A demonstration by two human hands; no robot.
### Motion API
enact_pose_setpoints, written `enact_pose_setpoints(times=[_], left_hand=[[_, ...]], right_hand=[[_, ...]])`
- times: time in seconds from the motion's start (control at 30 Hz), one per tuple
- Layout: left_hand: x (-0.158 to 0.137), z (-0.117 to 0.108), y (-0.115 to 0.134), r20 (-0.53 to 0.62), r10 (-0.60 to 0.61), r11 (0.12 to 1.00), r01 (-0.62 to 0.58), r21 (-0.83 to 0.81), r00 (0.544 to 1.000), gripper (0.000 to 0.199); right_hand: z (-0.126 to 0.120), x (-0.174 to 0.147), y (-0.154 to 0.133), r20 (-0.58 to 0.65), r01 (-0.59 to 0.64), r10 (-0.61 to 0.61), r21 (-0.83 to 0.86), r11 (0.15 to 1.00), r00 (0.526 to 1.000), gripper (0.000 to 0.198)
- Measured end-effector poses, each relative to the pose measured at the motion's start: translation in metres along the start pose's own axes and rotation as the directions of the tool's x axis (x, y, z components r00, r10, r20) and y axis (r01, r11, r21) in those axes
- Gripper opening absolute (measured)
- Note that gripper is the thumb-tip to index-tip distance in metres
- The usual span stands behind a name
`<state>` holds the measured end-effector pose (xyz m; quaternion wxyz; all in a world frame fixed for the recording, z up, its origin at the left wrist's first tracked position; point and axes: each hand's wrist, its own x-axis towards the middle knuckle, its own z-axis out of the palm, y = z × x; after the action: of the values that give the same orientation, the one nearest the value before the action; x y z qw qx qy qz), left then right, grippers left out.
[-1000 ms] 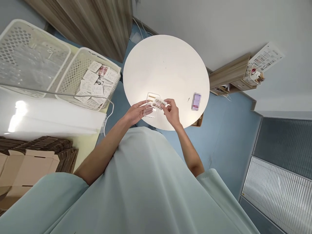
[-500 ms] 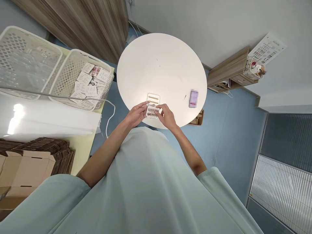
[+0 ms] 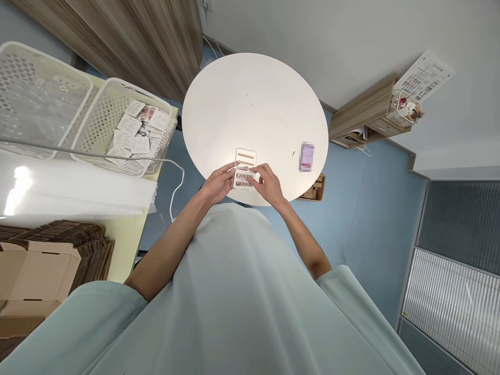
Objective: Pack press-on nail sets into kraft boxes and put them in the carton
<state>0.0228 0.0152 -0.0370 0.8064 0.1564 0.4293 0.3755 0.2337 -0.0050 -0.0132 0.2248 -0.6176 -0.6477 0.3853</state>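
A small clear plastic case [image 3: 245,188] lies opened out above the near edge of the round white table. Its raised lid [image 3: 246,151] carries two gold-brown strips, and the lower half holds several small round brownish pieces in two rows. On the case's left side, my left hand [image 3: 219,185] grips it with fingers at the hinge. My right hand [image 3: 269,185] is bent over the right side, thumb and forefinger close together at the round pieces. What sits between those two fingertips is too small to make out.
The round table [image 3: 253,120] bears a blurred purple packet [image 3: 307,156] at right. Left, a side table holds a white basket [image 3: 88,122] of printed cards, another basket [image 3: 35,52] of clear plastic, and flat cardboard boxes [image 3: 47,271]. A carton [image 3: 318,188] stands on the floor.
The view has shifted slightly, so the surroundings sit a little further left. Both hands stay at the case, with the right fingers barely moved over the round pieces.
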Motion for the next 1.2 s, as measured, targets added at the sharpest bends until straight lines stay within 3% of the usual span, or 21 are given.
enact_pose_setpoints(times=[0.07, 0.17, 0.33, 0.43, 0.6, 0.77, 0.9, 1.2], left_hand=[[0.000, 0.001, 0.001, 0.005, -0.006, 1.000, 0.006, 0.001, 1.000, 0.049], [0.000, 0.003, 0.003, 0.014, -0.022, 1.000, 0.022, 0.011, 1.000, 0.047], [-0.003, 0.003, 0.002, 0.017, -0.040, 0.999, 0.040, 0.020, 0.999, 0.043], [-0.004, 0.001, -0.001, 0.018, -0.044, 0.999, 0.044, 0.023, 0.999, 0.041], [-0.005, -0.002, 0.000, 0.062, -0.053, 0.998, 0.051, 0.039, 0.997, 0.033], [-0.002, -0.008, 0.006, 0.064, -0.040, 0.999, 0.038, 0.033, 0.997, 0.032], [0.003, -0.014, 0.009, 0.052, -0.024, 0.999, 0.022, 0.034, 0.998, 0.032], [0.000, -0.009, 0.018, 0.085, -0.022, 0.999, 0.018, 0.045, 0.996, 0.042]], right_hand=[[-0.004, 0.007, 0.002, -0.095, -0.028, 0.037, 0.096, 0.995, 0.995, 0.031], [-0.010, 0.023, 0.009, -0.209, -0.134, 0.189, 0.252, 0.959, 0.960, 0.043], [-0.010, 0.048, 0.021, -0.052, -0.289, 0.343, 0.429, 0.856, 0.938, 0.058], [-0.005, 0.055, 0.022, -0.031, -0.288, 0.338, 0.456, 0.842, 0.941, 0.061], [-0.006, 0.053, 0.009, -0.104, -0.223, 0.294, 0.433, 0.873, 0.950, 0.062], [-0.021, 0.033, -0.015, -0.141, -0.062, 0.126, 0.391, 0.918, 0.982, 0.059], [-0.027, 0.008, -0.026, -0.075, 0.023, 0.005, 0.363, 0.932, 0.997, 0.052], [-0.006, -0.024, -0.015, 0.005, -0.112, 0.120, 0.388, 0.915, 0.993, 0.053]])
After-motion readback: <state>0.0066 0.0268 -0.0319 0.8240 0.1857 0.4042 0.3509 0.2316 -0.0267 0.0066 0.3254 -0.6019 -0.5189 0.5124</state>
